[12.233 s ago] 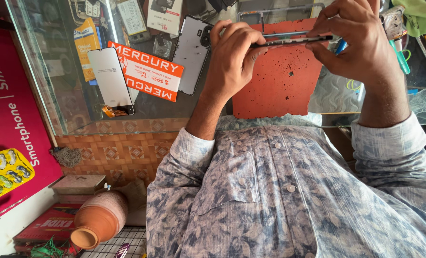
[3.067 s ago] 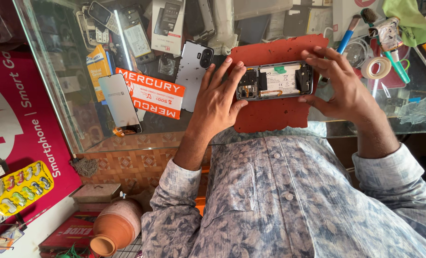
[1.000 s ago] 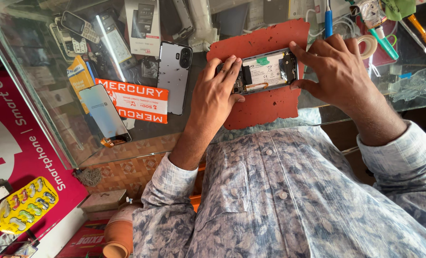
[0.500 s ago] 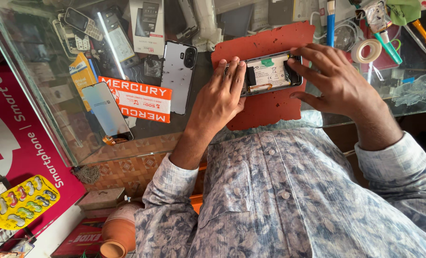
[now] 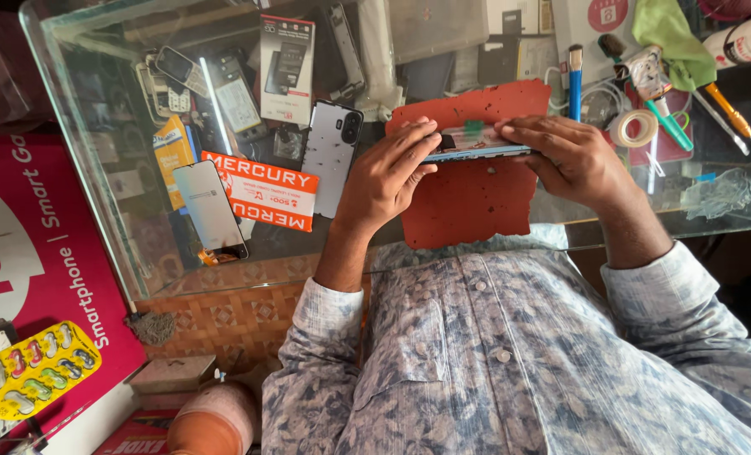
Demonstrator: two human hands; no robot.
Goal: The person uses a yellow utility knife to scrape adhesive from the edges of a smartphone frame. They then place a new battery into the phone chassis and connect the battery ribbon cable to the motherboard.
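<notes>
Glass makes up the counter, a display case that fills the upper half of the frame. Inside it, at upper left, lie small old phones, a boxed phone accessory, a yellow packet and a dark phone screen leaning by a red and white sticker. A pale phone back cover lies on the glass just left of centre.

At upper centre, over a worn red mat, the left hand and the right hand grip an opened phone by its two ends, fingers curled over the top edge and thumbs below. The phone is held edge-on above the mat, so little of its inside shows.

At upper right of the counter lie a blue pen tool, a roll of tape, a green cloth, a green-handled screwdriver and an orange-handled one.

At lower left stand a red sign, a yellow tray of small coloured parts and a clay pot.

Half a second ago the phone lay flatter, its open inside with a green patch facing the camera; now it is tipped onto its edge. The left thumb has shifted under the phone's end, and the view has swung so the counter sits a little lower in the frame.
</notes>
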